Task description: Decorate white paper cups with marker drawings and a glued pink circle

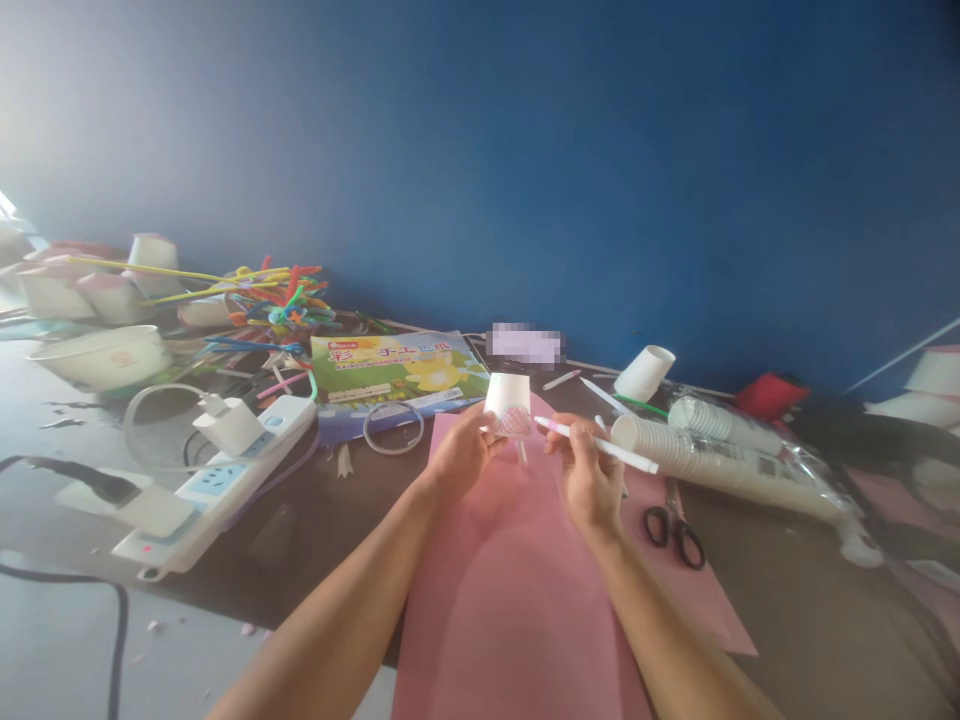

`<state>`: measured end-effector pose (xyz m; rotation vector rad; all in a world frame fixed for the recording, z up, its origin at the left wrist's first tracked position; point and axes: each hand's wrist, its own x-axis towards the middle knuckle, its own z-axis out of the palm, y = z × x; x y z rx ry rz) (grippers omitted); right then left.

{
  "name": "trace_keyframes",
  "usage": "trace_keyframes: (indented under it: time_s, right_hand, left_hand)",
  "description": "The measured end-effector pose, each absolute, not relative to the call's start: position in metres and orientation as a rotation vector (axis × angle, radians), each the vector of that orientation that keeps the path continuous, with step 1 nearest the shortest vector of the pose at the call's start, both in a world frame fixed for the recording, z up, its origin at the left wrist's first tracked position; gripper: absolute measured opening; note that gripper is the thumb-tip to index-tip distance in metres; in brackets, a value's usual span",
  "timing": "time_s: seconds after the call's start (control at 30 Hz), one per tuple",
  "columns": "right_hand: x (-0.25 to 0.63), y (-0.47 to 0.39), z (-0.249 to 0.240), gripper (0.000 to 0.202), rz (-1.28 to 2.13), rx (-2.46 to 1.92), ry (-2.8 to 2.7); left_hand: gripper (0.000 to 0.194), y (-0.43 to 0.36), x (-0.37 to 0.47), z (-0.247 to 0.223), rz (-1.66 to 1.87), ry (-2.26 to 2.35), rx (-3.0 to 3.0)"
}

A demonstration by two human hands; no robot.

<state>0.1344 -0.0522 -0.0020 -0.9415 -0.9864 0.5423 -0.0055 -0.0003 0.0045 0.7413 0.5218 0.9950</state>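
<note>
Evidently the left hand [461, 455] is pinching a paper cup [508, 395]; the right hand [589, 478] is pinching a pen [628, 456] beside it, probably marking it; another stroke is seemingly needing steadiness.

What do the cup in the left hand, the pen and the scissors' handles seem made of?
Cup: probably paper; white, matte, opaque.
Pen: likely plastic; smooth, white, straight barrel.
Scissors' handles: perhaps plastic; black, thick, rounded loops, finish unclear.

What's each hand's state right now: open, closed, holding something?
Left hand: closed, holding a white paper cup marked with a pink pattern.
Right hand: closed, holding a white pen.
</note>
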Motion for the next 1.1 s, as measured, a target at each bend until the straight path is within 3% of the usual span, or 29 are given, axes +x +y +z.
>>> trace_keyframes:
  time_s: [1.1]
  right_hand:
    - [0.1315, -0.056, 0.0006, 0.022, 0.543, -0.963, -1.139]
  left_hand:
    - [0.034, -0.0011, -0.0033, 0.0043, 1.017, 0.467, 0.787]
